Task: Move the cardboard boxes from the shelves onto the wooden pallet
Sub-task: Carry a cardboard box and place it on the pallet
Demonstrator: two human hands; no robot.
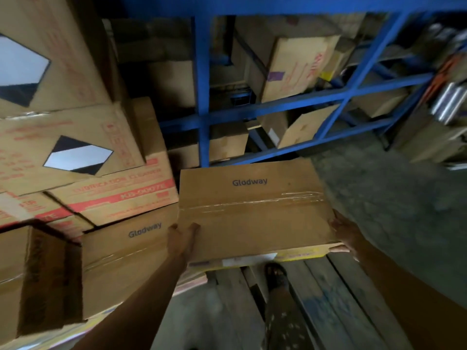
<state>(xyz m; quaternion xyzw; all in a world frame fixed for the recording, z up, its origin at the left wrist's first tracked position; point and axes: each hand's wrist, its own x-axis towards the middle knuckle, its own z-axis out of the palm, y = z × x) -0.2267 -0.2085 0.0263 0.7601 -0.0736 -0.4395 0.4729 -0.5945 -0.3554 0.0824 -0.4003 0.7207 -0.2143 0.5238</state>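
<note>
I hold a flat brown cardboard box marked "Glodway", taped across its top, in the air in front of me. My left hand grips its near left corner and my right hand grips its near right corner. Below the box lie the grey planks of the wooden pallet. A second "Glodway" box rests on the pallet's left side, under a stack of boxes with red print. Blue shelves behind hold more cardboard boxes.
A sandalled foot stands on the pallet planks under the held box. A tall box stack with black-and-white diamond labels rises on the left. Concrete floor spreads to the right. Metal cylinders and clutter sit at far right.
</note>
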